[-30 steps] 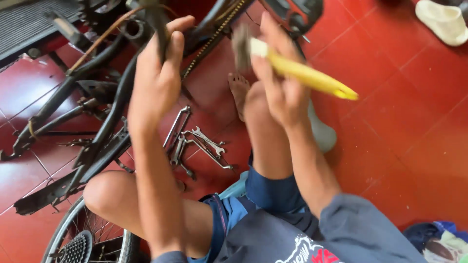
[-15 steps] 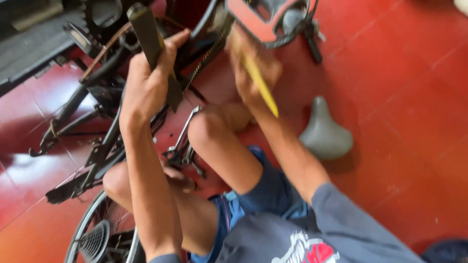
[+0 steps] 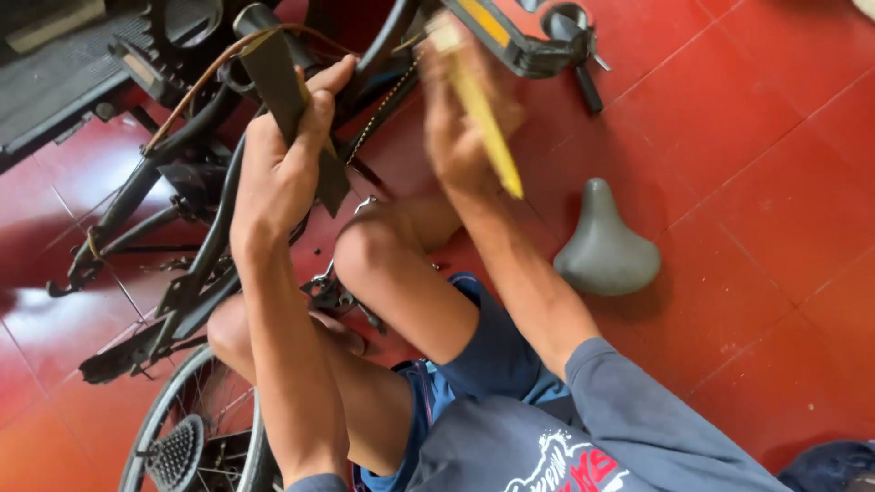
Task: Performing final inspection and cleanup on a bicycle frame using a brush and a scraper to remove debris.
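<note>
My left hand (image 3: pixel 284 164) grips a flat black crank arm (image 3: pixel 278 77) of an upturned black bicycle frame (image 3: pixel 196 273). My right hand (image 3: pixel 460 128) holds a yellow-handled tool (image 3: pixel 488 137), blurred, its handle pointing down and right, its tip up by the chain (image 3: pixel 383 105) and a black pedal with an orange reflector (image 3: pixel 510 32). My bare knee (image 3: pixel 365 251) is raised between both arms.
A grey bicycle saddle (image 3: pixel 603 246) lies loose on the red tiled floor (image 3: pixel 756 164). A spoked wheel with a sprocket (image 3: pixel 182 446) is at the bottom left. Metal brake parts (image 3: pixel 333 292) lie by my knee. A dark mat (image 3: pixel 55 64) is at the top left.
The view has shifted so the saddle now sits further right. My right hand swung the yellow tool from pointing right to pointing down. My knee has come up between the arms.
</note>
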